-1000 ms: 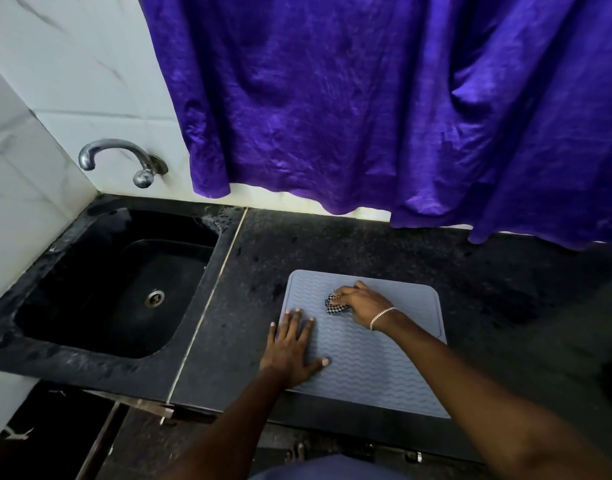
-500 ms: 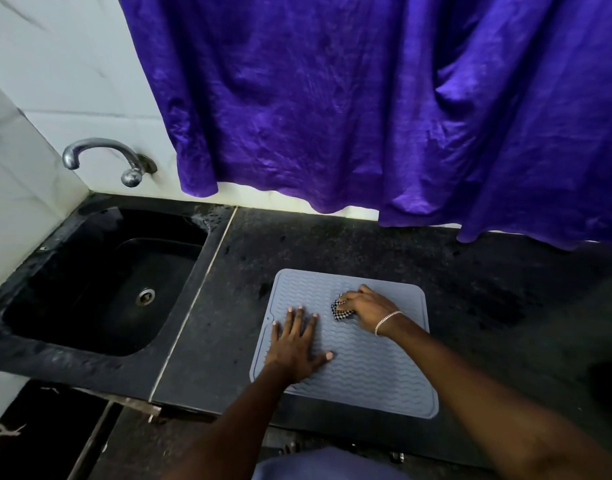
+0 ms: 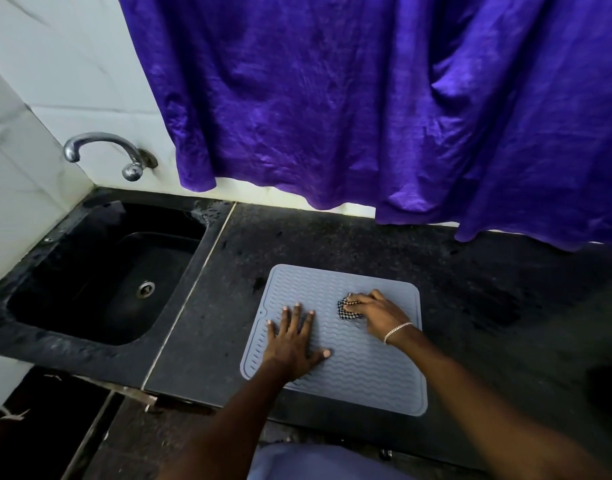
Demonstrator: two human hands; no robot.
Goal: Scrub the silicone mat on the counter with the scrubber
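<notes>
A grey silicone mat [image 3: 360, 372] with wavy ridges lies flat on the dark counter [image 3: 488, 306]. My left hand [image 3: 292, 344] rests palm down on the mat's left part, fingers spread. My right hand [image 3: 375, 313], with a silver bracelet at the wrist, presses a small black-and-white checkered scrubber [image 3: 346, 310] onto the mat's upper middle. Most of the scrubber is hidden under my fingers.
A black sink [image 3: 100, 282] with a metal drain is set in the counter at the left, under a steel tap [image 3: 103, 150] on the white tiled wall. A purple curtain [image 3: 366, 105] hangs behind the counter. The counter's front edge runs just below the mat.
My right hand has slid the scrubber rightward and a little toward me across the mat. My left hand stays flat on the mat's left part. The view shifted slightly.
</notes>
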